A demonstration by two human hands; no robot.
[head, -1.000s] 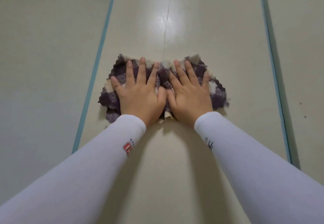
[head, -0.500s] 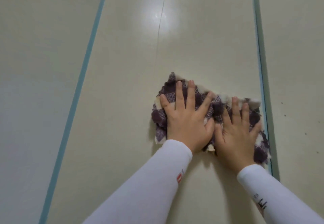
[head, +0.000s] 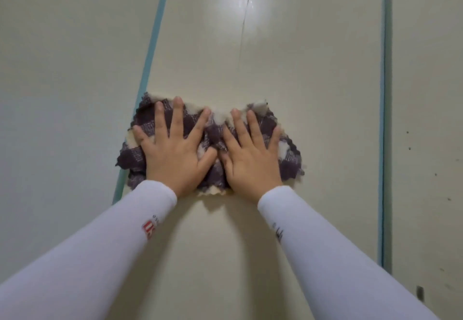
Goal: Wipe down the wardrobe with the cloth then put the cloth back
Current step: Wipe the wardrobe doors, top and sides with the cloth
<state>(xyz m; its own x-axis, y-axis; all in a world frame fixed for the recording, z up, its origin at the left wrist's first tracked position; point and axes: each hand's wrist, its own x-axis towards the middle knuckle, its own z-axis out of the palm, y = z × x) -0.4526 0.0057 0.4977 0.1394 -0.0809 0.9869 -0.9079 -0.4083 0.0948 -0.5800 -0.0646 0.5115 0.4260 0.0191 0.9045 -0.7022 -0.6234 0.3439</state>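
Note:
A purple and cream checked cloth (head: 288,154) lies flat against the glossy cream wardrobe panel (head: 313,56). My left hand (head: 175,151) presses on its left half with fingers spread. My right hand (head: 250,156) presses on its right half, thumb beside the left thumb. The cloth's left end overlaps the teal strip (head: 150,51) at the panel's left edge. Much of the cloth is hidden under my palms. Both arms wear white sleeves.
A second teal strip (head: 382,119) runs down the panel's right edge, with another cream panel (head: 426,94) beyond it carrying small dark specks. A further pale panel (head: 62,69) lies to the left. A thin vertical scratch (head: 244,19) marks the middle panel above the cloth.
Half a second ago both hands and the cloth were against the right teal strip; they have slid left to the left strip.

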